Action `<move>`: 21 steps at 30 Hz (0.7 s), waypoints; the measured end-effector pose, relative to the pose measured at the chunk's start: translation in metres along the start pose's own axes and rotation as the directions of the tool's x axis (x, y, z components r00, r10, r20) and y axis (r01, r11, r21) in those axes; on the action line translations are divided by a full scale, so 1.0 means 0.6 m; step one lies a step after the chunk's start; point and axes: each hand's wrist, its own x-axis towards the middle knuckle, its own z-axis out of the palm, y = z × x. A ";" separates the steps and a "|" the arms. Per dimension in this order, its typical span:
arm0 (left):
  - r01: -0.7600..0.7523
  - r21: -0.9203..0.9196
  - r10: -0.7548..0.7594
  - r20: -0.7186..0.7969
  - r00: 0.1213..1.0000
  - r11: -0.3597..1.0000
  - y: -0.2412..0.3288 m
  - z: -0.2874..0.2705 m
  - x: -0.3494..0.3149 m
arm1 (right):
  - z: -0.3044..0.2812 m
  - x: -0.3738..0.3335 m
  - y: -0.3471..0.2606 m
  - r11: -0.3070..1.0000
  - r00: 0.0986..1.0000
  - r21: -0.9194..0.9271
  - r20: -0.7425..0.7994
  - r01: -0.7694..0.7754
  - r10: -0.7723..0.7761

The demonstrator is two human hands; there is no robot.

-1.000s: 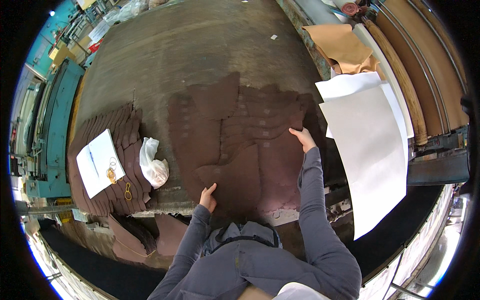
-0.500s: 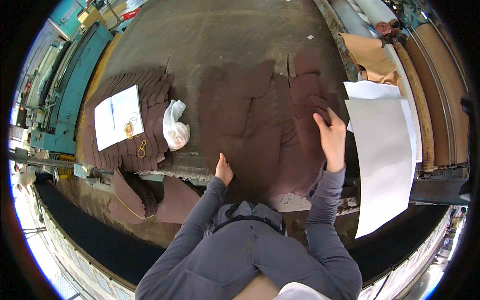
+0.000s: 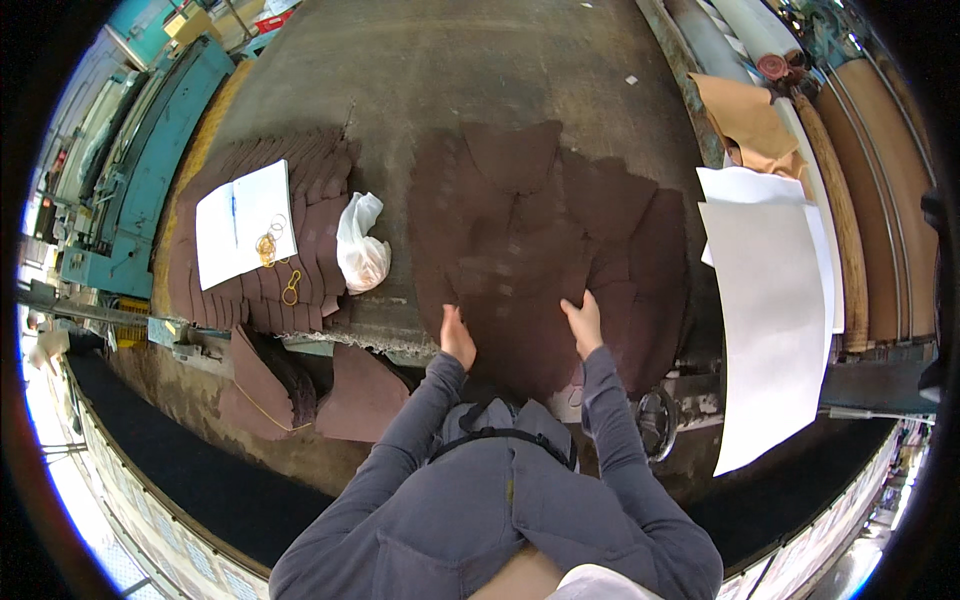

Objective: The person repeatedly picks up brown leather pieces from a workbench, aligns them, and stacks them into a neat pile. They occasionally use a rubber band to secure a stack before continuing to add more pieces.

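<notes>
A loose spread of dark brown cut sheet pieces [image 3: 520,240] covers the table in front of me, overlapping one another. At the near left edge of the middle piece is my left hand [image 3: 458,338], thumb up, its fingers partly hidden against the brown material. My right hand [image 3: 583,322] grips the near right part of the same piece, thumb and forefinger showing on top. Whether these pieces are leather or cloth I cannot tell. To the left, a neat stack of brown cut pieces [image 3: 320,240] lies in overlapping rows.
On the stack rest an open notebook [image 3: 220,240], a pen and yellow rubber bands [image 3: 266,250]. A white plastic bag [image 3: 360,245] stands beside it. Brown pieces [image 3: 360,395] hang below the table edge. White sheets [image 3: 765,330] and rolls [image 3: 840,220] lie at the right.
My right hand has come left and nearer, toward my left hand. The brown pieces on the right have shifted and now lie spread differently. My left hand has barely moved.
</notes>
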 end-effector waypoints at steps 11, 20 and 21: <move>-0.512 0.538 0.162 0.566 0.808 0.670 0.043 0.161 -0.034 | -0.014 -0.044 -0.048 0.772 0.976 0.612 0.002 0.173 -0.220; -0.604 0.431 0.013 0.807 0.591 0.671 0.117 0.250 -0.087 | -0.075 -0.085 -0.119 0.531 0.843 0.702 -0.189 0.475 -0.504; -0.637 0.384 0.051 0.831 0.554 0.668 0.125 0.260 -0.086 | -0.080 -0.087 -0.115 0.589 0.836 0.636 -0.172 0.498 -0.522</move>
